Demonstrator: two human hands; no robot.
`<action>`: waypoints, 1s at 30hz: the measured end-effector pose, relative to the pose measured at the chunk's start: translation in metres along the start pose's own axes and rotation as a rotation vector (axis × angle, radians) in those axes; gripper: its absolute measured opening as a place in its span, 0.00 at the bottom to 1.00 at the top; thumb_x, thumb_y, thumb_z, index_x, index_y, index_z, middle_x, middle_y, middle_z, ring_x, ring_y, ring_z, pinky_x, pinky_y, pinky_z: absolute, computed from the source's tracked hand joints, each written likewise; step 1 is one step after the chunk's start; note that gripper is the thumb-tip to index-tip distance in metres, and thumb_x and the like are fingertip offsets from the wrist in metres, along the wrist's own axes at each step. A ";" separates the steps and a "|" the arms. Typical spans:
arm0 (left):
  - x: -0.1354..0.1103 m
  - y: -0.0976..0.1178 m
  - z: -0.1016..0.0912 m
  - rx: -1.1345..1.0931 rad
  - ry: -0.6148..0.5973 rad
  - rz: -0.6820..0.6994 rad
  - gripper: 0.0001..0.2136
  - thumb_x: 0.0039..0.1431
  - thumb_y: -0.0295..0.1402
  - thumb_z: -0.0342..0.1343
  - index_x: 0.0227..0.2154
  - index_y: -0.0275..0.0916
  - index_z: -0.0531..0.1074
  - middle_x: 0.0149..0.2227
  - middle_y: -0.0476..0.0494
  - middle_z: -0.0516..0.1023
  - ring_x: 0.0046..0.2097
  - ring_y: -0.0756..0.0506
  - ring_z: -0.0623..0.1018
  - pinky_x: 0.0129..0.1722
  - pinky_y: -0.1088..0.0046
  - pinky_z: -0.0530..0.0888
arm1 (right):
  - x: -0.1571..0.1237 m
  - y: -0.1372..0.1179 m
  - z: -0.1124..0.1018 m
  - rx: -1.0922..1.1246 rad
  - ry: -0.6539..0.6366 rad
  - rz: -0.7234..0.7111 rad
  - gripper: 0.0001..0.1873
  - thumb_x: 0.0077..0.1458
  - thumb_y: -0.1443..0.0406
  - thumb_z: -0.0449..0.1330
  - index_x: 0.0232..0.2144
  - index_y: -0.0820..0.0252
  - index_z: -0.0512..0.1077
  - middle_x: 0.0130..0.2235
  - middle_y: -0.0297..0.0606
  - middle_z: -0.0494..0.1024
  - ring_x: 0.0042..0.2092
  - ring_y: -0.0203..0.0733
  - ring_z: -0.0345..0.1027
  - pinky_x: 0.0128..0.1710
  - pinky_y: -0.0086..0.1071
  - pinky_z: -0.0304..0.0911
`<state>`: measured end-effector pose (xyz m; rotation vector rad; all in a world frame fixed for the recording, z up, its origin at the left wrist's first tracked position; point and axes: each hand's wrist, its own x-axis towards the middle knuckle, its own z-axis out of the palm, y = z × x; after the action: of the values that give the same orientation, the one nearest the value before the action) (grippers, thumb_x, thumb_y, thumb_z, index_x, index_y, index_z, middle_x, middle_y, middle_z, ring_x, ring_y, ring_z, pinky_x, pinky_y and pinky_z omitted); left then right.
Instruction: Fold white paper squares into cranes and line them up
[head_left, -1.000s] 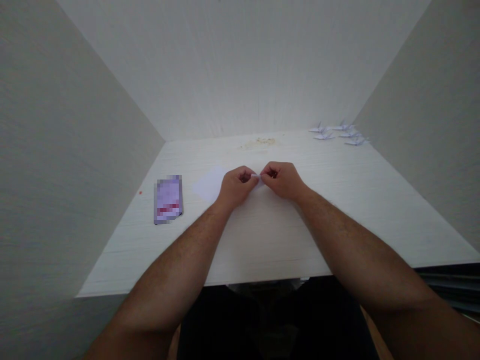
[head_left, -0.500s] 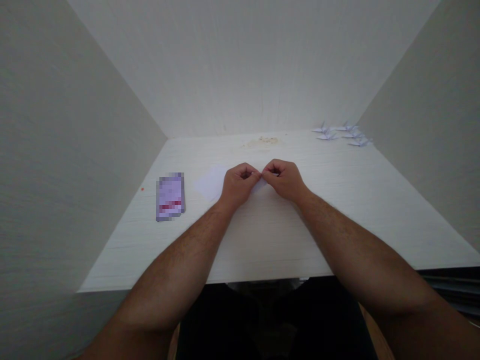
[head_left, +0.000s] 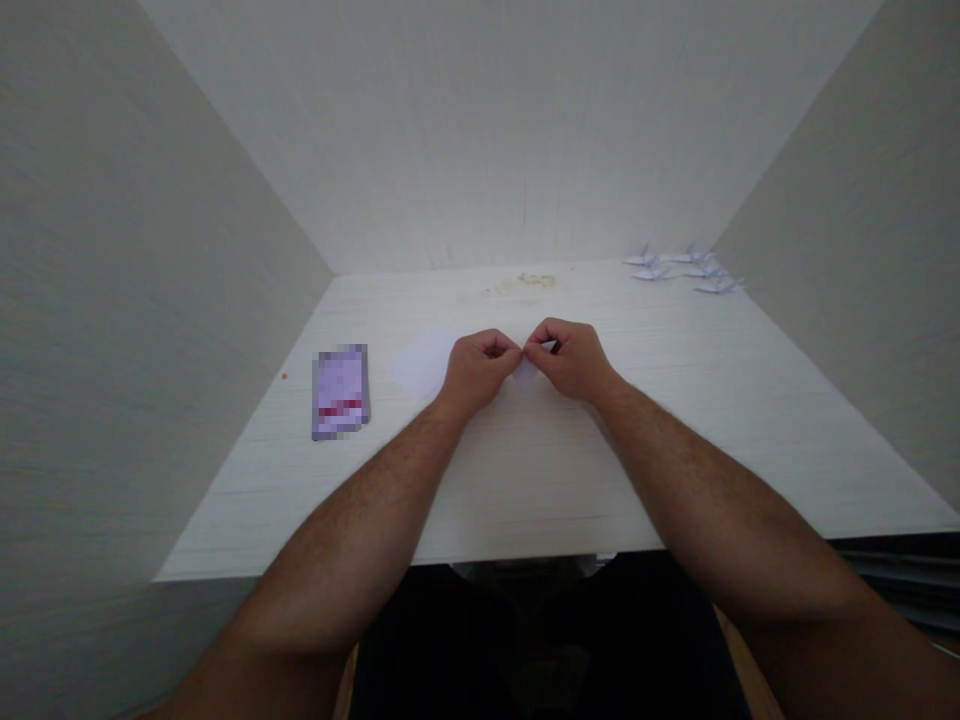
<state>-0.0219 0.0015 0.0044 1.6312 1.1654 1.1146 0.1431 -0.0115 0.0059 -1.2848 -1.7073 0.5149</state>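
My left hand (head_left: 476,367) and my right hand (head_left: 571,358) meet over the middle of the white table (head_left: 525,470), fingers curled and pinched together. Between the fingertips they hold a small folded piece of pale paper (head_left: 526,368), mostly hidden by the fingers. Just left of my left hand, a flat sheet of pale paper (head_left: 420,364) lies on the tabletop.
A small purple card or packet (head_left: 340,391) lies on the table's left side. Several small folded paper cranes (head_left: 684,267) sit at the far right corner. A brownish stain (head_left: 525,283) marks the back edge. Pale walls enclose the table on three sides.
Both hands have shifted slightly away from me on the table and their fingertips have closed up over the small paper; otherwise nothing has moved.
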 end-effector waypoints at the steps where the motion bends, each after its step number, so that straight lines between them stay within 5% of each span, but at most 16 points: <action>1: 0.001 0.000 -0.001 -0.010 0.008 -0.013 0.05 0.46 0.32 0.61 0.21 0.36 0.73 0.20 0.50 0.74 0.23 0.52 0.69 0.24 0.77 0.64 | 0.001 0.001 -0.001 0.004 0.010 0.004 0.07 0.50 0.64 0.61 0.24 0.60 0.73 0.24 0.32 0.74 0.25 0.33 0.62 0.29 0.30 0.57; 9: 0.005 0.001 -0.008 -0.130 0.072 0.005 0.06 0.48 0.34 0.60 0.27 0.36 0.76 0.25 0.47 0.78 0.27 0.50 0.74 0.28 0.75 0.70 | 0.006 0.004 -0.010 0.071 0.077 0.064 0.07 0.49 0.63 0.61 0.23 0.61 0.73 0.23 0.32 0.73 0.24 0.33 0.60 0.27 0.30 0.56; 21: -0.003 0.001 -0.002 0.386 0.083 0.282 0.05 0.51 0.30 0.57 0.23 0.38 0.74 0.23 0.49 0.75 0.27 0.51 0.70 0.28 0.73 0.65 | 0.000 0.000 0.000 -0.116 -0.016 -0.124 0.05 0.49 0.66 0.59 0.24 0.60 0.75 0.23 0.32 0.75 0.26 0.33 0.63 0.29 0.30 0.56; 30: 0.003 0.000 -0.006 0.183 0.192 0.103 0.06 0.49 0.32 0.59 0.21 0.38 0.73 0.19 0.53 0.70 0.23 0.52 0.66 0.25 0.74 0.64 | 0.007 0.007 -0.014 0.011 0.072 0.055 0.05 0.46 0.65 0.60 0.21 0.61 0.73 0.19 0.29 0.69 0.23 0.32 0.57 0.24 0.29 0.51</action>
<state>-0.0273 0.0053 0.0069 1.7706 1.3525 1.2846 0.1583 -0.0054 0.0104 -1.3299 -1.6116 0.5026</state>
